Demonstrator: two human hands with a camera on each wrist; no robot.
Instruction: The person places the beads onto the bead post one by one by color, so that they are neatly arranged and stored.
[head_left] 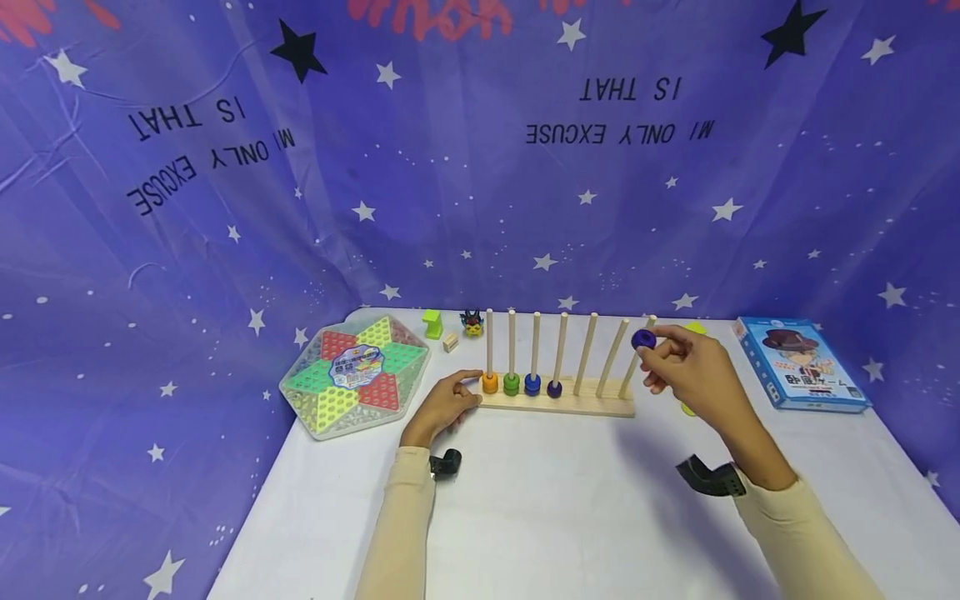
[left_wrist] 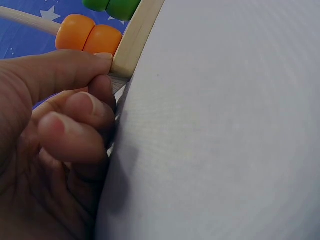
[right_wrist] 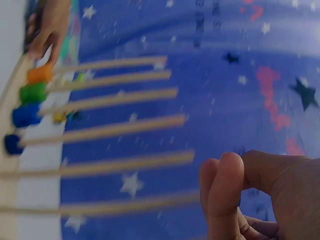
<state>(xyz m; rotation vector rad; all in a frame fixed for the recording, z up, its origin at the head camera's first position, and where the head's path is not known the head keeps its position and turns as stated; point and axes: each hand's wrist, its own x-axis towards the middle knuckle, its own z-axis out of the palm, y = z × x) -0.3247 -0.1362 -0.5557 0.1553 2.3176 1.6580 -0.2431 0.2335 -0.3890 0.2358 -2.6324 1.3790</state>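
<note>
A wooden peg rack (head_left: 558, 406) with a row of upright pegs stands on the table. Orange beads (left_wrist: 90, 35), green beads (head_left: 512, 384), blue beads (head_left: 532, 385) and a dark purple bead (head_left: 554, 389) sit at the bottoms of the left-hand pegs; the pegs to the right are bare. My left hand (head_left: 447, 402) pinches the rack's left end between thumb and fingers, beside the orange beads. Up at the top of the rightmost peg, my right hand (head_left: 693, 367) holds a purple bead (head_left: 643, 339) between thumb and fingertips. The fingers hide that bead in the right wrist view.
To the left lies a hexagonal Chinese checkers board (head_left: 356, 375). Behind the rack are a green block (head_left: 432, 323), a small wooden piece (head_left: 450, 342) and a little figure (head_left: 472, 323). A blue game box (head_left: 802, 364) lies at right. Yellow-green pieces (head_left: 696, 328) show behind my right hand.
</note>
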